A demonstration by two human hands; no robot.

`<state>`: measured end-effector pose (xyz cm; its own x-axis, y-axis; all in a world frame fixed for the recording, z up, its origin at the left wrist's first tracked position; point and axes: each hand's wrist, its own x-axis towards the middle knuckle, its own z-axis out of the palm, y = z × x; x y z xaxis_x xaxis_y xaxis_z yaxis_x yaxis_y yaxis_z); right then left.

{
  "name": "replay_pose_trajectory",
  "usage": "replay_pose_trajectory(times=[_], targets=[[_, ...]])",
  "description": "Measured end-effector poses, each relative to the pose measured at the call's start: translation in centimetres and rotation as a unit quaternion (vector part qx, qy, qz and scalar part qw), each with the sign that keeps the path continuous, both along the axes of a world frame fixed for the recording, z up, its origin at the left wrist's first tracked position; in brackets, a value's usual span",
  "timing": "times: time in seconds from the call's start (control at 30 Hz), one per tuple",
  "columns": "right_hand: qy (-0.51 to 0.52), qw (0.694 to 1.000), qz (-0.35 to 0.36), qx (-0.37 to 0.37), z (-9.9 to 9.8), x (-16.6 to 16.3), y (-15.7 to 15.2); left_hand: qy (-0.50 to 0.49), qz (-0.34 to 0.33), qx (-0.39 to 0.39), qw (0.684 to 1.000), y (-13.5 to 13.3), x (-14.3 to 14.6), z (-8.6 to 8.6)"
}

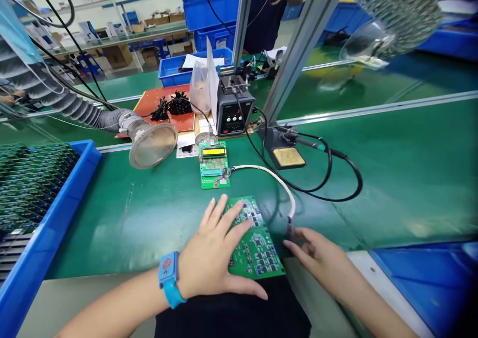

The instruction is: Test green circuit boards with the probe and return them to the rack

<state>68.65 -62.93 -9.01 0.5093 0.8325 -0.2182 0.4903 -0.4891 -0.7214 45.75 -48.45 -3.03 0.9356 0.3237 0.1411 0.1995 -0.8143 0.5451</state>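
Note:
My left hand, with a blue wrist strap, lies spread over the left part of a green circuit board at the table's front edge. Some of the board is hidden beneath that hand. To its right, my right hand pinches the connector end of a white cable between thumb and fingers. From there the cable curves up and back to a small green tester board, which has a lit yellow display and a light-blue socket. The connector is apart from the circuit board.
A blue bin of stacked boards stands at left. Behind the tester are a soldering station and an iron stand with looped black cord. A fume hose funnel hangs at left. Across the bench stands another person.

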Motion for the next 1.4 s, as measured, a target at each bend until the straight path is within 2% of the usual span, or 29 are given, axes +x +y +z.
replay_pose_trajectory(times=[0.07, 0.17, 0.27, 0.37, 0.53, 0.67, 0.8, 0.97, 1.2, 1.4], targets=[[0.098, 0.995, -0.023, 0.026, 1.9, -0.5, 1.4, 0.024, -0.014, -0.022, 0.999, -0.2, 0.5, -0.4], [0.215, 0.967, -0.026, 0.132, 4.9, -1.5, 4.3, 0.045, -0.011, -0.020, 0.999, -0.4, 0.6, -0.7], [0.254, 0.946, -0.012, 0.199, 5.9, -2.4, 7.1, 0.049, -0.002, -0.003, 0.999, -0.6, 0.6, -0.7], [0.273, 0.929, -0.035, 0.249, 5.1, -2.9, 8.8, 0.053, 0.005, 0.017, 0.998, -0.7, 0.7, -0.7], [0.251, 0.926, -0.027, 0.281, 3.8, -3.3, 9.3, 0.051, 0.004, 0.032, 0.998, -0.5, 0.9, -0.8], [0.196, 0.932, 0.001, 0.304, 3.5, -3.4, 9.0, 0.030, 0.004, 0.029, 0.999, -0.4, 0.7, -1.0], [0.109, 0.948, 0.031, 0.297, 2.7, -3.5, 8.5, 0.008, 0.014, 0.013, 1.000, -0.7, 0.5, -1.2], [0.041, 0.952, 0.017, 0.302, 1.9, -3.9, 8.3, -0.009, 0.019, -0.027, 0.999, -1.2, 0.3, -1.4], [0.029, 0.942, -0.002, 0.333, 1.9, -4.3, 8.4, -0.017, 0.005, -0.042, 0.999, -1.2, 0.3, -1.6], [0.062, 0.945, -0.004, 0.322, 2.2, -4.2, 8.2, -0.002, 0.009, -0.054, 0.999, -1.2, 0.3, -1.5]])
